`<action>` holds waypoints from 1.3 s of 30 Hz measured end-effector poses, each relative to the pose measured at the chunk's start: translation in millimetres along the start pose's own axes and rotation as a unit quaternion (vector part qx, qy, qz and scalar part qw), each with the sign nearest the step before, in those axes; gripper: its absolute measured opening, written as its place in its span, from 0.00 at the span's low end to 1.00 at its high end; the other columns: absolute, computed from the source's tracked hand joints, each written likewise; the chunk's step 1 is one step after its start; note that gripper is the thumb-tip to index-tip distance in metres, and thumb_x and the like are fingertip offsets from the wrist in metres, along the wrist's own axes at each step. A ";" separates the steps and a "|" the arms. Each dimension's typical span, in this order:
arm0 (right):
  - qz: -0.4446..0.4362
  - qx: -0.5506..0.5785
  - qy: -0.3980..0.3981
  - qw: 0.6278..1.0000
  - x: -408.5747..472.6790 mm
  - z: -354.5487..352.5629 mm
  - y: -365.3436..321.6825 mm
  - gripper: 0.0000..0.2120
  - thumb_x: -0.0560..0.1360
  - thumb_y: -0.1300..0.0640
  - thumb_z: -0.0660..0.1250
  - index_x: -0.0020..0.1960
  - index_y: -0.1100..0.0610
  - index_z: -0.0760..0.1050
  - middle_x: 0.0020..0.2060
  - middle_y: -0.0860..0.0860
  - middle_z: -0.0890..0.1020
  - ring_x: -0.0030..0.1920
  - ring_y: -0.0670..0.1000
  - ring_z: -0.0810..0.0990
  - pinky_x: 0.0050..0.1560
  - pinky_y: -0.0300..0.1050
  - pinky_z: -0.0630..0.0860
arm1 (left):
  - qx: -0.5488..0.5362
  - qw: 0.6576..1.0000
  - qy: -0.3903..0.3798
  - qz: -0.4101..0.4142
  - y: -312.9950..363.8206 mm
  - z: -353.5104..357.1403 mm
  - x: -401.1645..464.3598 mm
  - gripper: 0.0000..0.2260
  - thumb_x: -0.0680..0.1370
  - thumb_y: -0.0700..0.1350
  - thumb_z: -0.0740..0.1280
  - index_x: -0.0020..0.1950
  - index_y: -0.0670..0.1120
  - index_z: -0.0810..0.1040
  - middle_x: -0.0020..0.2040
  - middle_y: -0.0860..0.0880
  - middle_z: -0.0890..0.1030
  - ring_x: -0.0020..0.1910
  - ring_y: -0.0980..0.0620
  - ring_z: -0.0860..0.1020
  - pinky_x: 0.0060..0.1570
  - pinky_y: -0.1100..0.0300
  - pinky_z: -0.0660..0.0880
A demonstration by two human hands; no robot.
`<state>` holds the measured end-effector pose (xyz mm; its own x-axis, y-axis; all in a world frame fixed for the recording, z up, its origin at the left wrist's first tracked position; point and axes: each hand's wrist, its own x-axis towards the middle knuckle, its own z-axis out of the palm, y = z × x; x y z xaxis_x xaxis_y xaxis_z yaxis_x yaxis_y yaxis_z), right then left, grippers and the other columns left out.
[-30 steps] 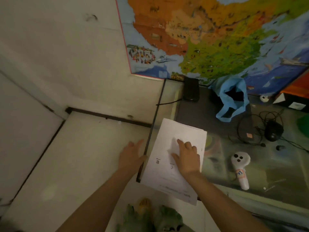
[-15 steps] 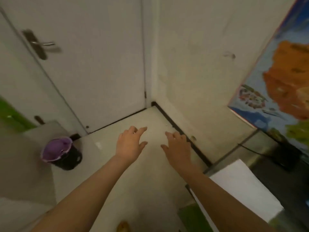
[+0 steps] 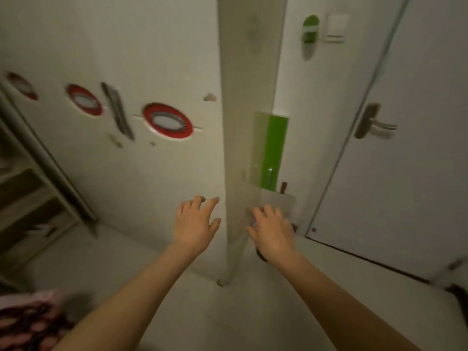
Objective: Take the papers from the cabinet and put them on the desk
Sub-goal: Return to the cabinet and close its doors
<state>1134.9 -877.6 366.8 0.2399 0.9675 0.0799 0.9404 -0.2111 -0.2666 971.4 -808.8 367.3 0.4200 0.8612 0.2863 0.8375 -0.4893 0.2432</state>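
No papers and no desk are in view now. A white cabinet front (image 3: 126, 72) with red-ringed oval windows and a dark bar handle (image 3: 117, 110) fills the upper left. Its white edge panel (image 3: 249, 97) runs down the middle of the view. My left hand (image 3: 196, 222) is held out in front of the cabinet front, fingers spread, holding nothing. My right hand (image 3: 272, 230) is held out just right of the edge panel, fingers apart and empty.
A white door (image 3: 410, 173) with a metal lever handle (image 3: 374, 124) stands at the right. A low green cabinet door (image 3: 274, 153) sits behind the panel. Open wooden shelves (image 3: 27, 198) are at the far left. A dark patterned fabric (image 3: 27, 323) lies bottom left.
My view has swung left from the desk, where my right hand rested on the papers, past the door to the cabinet. Both hands left the papers and are now empty.
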 end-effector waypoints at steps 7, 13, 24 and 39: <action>-0.213 0.034 -0.068 0.974 114.9 61.7 -185.3 0.23 0.78 0.48 0.59 0.71 0.51 0.61 0.67 0.55 0.69 0.65 0.59 0.67 0.61 0.54 0.68 | 0.074 0.977 0.019 -0.199 -193.6 -45.5 1.8 0.22 0.76 0.53 0.62 0.69 0.51 0.65 0.66 0.42 0.72 0.63 0.41 0.70 0.64 0.49 0.64; -0.340 0.024 -0.107 0.934 207.8 119.2 -307.1 0.22 0.77 0.49 0.60 0.70 0.52 0.62 0.65 0.55 0.71 0.63 0.59 0.68 0.59 0.52 0.68 | 0.107 0.937 0.016 -0.333 -325.3 -52.5 9.2 0.22 0.77 0.53 0.60 0.69 0.51 0.64 0.67 0.43 0.69 0.66 0.41 0.67 0.66 0.49 0.62; -0.476 -0.003 -0.172 0.862 340.4 219.7 -514.6 0.22 0.77 0.50 0.61 0.68 0.55 0.65 0.62 0.58 0.73 0.61 0.61 0.70 0.58 0.53 0.70 | 0.105 0.843 0.005 -0.527 -532.3 -76.0 3.8 0.23 0.77 0.53 0.60 0.71 0.51 0.61 0.66 0.45 0.70 0.64 0.42 0.69 0.65 0.50 0.63; -0.400 -0.083 -0.201 0.890 497.6 372.2 -784.2 0.22 0.77 0.51 0.61 0.69 0.55 0.62 0.65 0.57 0.72 0.64 0.60 0.69 0.61 0.55 0.69 | 0.081 0.828 -0.064 -0.551 -870.9 -105.6 5.6 0.25 0.77 0.52 0.61 0.72 0.51 0.59 0.70 0.44 0.67 0.69 0.42 0.66 0.70 0.47 0.60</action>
<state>427.1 -178.9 258.1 -0.5967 0.7822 -0.1792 0.8025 0.5823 -0.1301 207.4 -392.3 255.0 -0.6051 0.7855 -0.1299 0.7689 0.6189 0.1606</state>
